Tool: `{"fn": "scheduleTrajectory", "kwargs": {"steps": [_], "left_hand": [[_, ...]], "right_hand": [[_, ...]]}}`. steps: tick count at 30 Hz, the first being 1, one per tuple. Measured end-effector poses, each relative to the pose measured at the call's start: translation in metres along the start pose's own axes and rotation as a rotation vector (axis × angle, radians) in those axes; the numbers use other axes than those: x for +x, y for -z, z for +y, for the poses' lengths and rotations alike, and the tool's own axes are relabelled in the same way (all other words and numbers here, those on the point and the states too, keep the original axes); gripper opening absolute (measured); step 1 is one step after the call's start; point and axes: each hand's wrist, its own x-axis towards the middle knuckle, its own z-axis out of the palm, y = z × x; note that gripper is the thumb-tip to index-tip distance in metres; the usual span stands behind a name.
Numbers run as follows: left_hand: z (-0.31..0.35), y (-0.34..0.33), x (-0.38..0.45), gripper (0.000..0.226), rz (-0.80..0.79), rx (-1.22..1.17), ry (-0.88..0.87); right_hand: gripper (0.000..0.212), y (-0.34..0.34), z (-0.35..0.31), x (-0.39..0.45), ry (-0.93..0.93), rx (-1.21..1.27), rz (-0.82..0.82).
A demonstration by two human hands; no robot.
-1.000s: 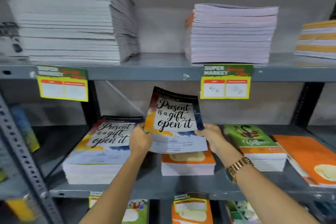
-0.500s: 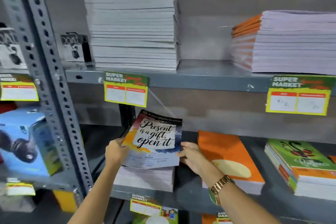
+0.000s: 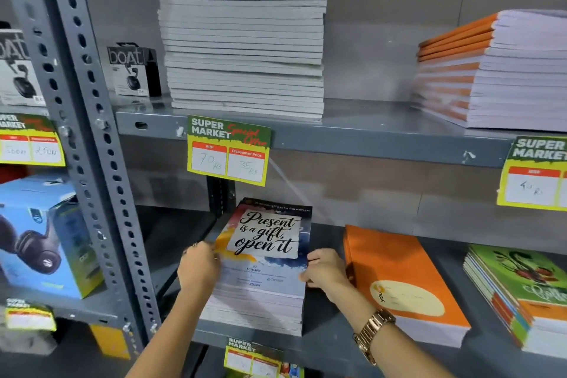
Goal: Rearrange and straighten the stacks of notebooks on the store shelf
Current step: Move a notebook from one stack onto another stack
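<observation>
Left hand is pinching the left edge of the top notebook; right hand is gripping its right edge, fingers curled. The notebook is lying on its stack on the middle shelf, far end tilted slightly up. Orange stack is sitting just beside the right hand. Green stack is lying further right.

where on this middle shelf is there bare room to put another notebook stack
Bare shelf lies left of the "Present is a gift" stack, up to the slotted post. Only a narrow gap separates that stack from the orange stack, and the right hand fills it.
</observation>
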Motion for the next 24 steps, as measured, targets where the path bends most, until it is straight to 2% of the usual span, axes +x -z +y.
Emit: {"fn": "scheduleTrajectory", "kwargs": {"steps": [2,5,8,12,14,18,24], "left_hand": [[0.0,-0.001,0.0,0.019,0.004,0.024,0.013],[0.004,-0.002,-0.006,0.02,0.02,0.068,0.034],[0.01,-0.003,-0.011,0.023,0.029,0.133,0.061],[0.017,-0.003,-0.015,0.025,0.007,0.214,0.1],[0.021,-0.003,-0.02,0.028,0.012,0.272,0.087],[0.039,-0.012,-0.041,0.034,0.066,0.368,-0.082],[0.109,-0.033,-0.076,0.038,0.031,0.214,-0.331]], "right_hand": [[0.041,-0.001,0.0,0.0,0.002,-0.076,0.013],[0.055,-0.002,0.001,-0.001,-0.017,-0.087,-0.003],[0.058,-0.002,0.004,-0.005,-0.022,-0.036,-0.011],[0.051,-0.003,0.011,-0.011,0.029,-0.051,0.018],[0.042,0.002,0.015,-0.013,0.143,-0.131,0.098],[0.03,0.029,0.023,-0.022,0.353,-0.308,0.266],[0.033,0.084,0.045,-0.032,0.511,-0.547,0.422]]}}
